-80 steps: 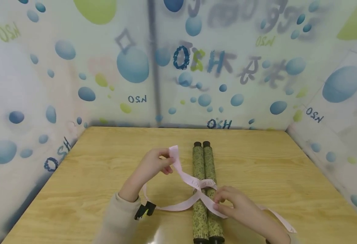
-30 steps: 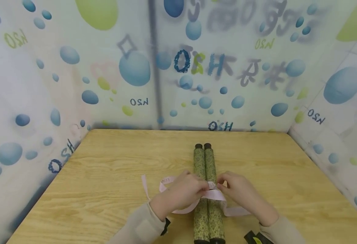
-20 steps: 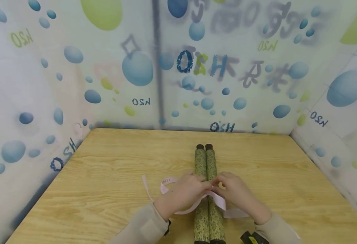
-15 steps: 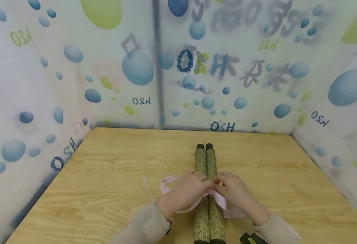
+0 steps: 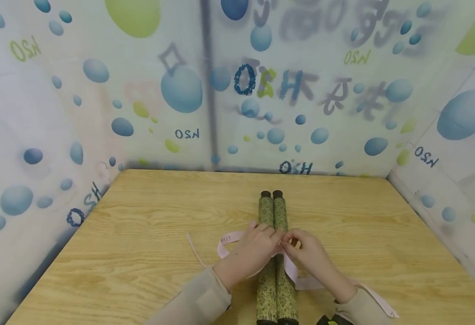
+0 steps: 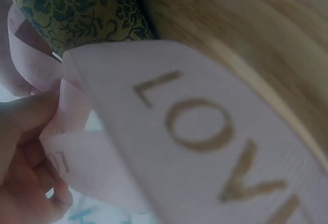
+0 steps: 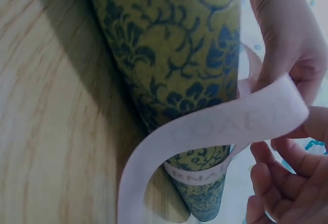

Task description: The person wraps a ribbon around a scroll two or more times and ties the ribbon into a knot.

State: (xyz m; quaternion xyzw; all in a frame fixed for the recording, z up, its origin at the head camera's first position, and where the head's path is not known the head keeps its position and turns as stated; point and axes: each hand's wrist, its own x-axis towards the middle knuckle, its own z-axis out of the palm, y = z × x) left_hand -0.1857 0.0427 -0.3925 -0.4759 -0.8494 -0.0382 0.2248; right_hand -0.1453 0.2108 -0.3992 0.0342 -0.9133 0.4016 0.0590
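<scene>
Two rolled scrolls covered in green-gold floral cloth lie side by side, the left scroll (image 5: 266, 293) touching the right scroll (image 5: 287, 300). A pink ribbon (image 5: 290, 269) printed with letters goes around their middle. My left hand (image 5: 251, 253) lies over the scrolls and pinches the ribbon near the crossing, which the fingers hide. Close against it, my right hand (image 5: 312, 255) pinches the ribbon between thumb and forefinger. In the right wrist view a ribbon loop (image 7: 205, 126) stands out from the cloth; a second band circles the scroll beneath it.
The scrolls rest on a wooden table (image 5: 160, 203). One ribbon tail (image 5: 377, 298) trails to the right, and a thin ribbon strand (image 5: 195, 249) sticks out at left. Behind the table hangs a bubble-patterned wall cloth (image 5: 237, 113). A black wrist device (image 5: 332, 320) shows by the right sleeve.
My left hand has come from the raised ribbon end at left to over the scrolls, meeting the right hand. The ribbon crossing is now under the fingers. Over the last half second, only small shifts.
</scene>
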